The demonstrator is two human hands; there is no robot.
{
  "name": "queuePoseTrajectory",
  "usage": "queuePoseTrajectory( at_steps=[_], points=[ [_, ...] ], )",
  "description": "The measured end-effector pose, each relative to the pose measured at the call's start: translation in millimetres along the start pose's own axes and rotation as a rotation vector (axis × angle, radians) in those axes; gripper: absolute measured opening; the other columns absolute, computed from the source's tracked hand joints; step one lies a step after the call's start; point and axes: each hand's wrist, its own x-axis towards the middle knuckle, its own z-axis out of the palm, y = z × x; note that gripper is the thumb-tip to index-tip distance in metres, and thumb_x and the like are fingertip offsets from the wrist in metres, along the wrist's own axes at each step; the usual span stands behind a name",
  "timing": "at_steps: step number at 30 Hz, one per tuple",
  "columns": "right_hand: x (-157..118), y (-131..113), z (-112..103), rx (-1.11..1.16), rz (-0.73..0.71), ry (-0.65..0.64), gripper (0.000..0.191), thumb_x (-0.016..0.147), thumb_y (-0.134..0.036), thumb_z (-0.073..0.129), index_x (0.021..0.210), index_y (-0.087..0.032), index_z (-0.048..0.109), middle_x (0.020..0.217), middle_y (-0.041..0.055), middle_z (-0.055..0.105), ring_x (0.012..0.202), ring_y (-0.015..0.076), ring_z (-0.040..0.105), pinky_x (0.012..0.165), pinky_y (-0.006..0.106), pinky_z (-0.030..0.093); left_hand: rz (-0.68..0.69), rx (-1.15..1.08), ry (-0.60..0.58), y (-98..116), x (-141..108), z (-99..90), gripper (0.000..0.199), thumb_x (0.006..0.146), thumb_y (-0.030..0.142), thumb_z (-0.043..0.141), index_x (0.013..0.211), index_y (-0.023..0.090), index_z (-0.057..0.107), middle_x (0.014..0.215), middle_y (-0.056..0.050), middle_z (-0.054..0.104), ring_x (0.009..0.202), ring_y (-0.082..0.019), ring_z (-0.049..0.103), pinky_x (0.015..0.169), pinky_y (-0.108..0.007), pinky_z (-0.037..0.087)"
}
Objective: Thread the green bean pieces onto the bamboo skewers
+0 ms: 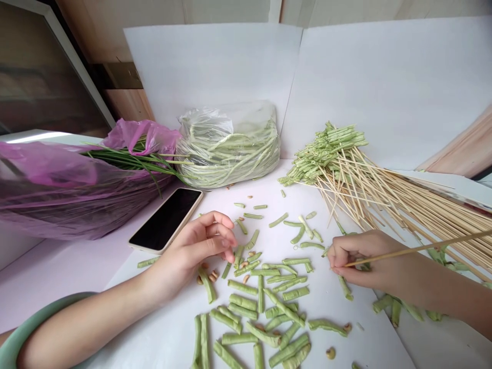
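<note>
My right hand [365,256] pinches a thin wooden skewer [423,248] between thumb and fingers near one end; the stick runs back over the wrist to the right. Whether a bean piece is on its tip cannot be made out. My left hand [203,241] hovers by the phone, fingers loosely curled and apart, with nothing visible in it. Below and between the hands lie many short cut pieces of green bean [243,287], with a few loose brown beans [330,353] among them. Behind my right hand, bean pieces threaded on skewers [326,148] are piled up, their bare sticks [407,197] pointing right.
A phone [167,220] lies beside my left hand. At the back stands a clear plastic bag of long beans [230,159]. A purple bag [57,169] with long green stalks [126,156] fills the left. White boards [215,66] close off the back.
</note>
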Motion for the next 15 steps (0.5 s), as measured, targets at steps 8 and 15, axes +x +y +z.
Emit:
queuePoseTrajectory(
  at_steps=[8,15],
  points=[
    [2.9,0.2,2.9,-0.026,0.016,-0.053,0.011,0.073,-0.020,0.052,0.064,-0.019,0.046,0.066,-0.0011,0.061,0.059,0.0130,0.053,0.054,0.023,0.041,0.008,-0.002,-0.019,-1.6,0.0,-1.0,0.014,0.074,0.014,0.062,0.087,0.015,0.057,0.074,-0.002,0.061,0.062,-0.014,0.060,0.061,-0.024,0.045],
    [2.0,-5.3,-1.1,0.055,0.042,-0.100,0.009,0.074,-0.022,0.053,0.067,-0.020,0.048,0.059,-0.0026,0.054,0.055,0.0121,0.051,0.051,0.021,0.037,0.018,0.008,-0.024,-1.2,0.2,-1.5,0.013,0.076,0.015,0.061,0.088,0.015,0.056,0.075,-0.001,0.060,0.062,-0.013,0.060,0.062,-0.024,0.045]
  ],
)
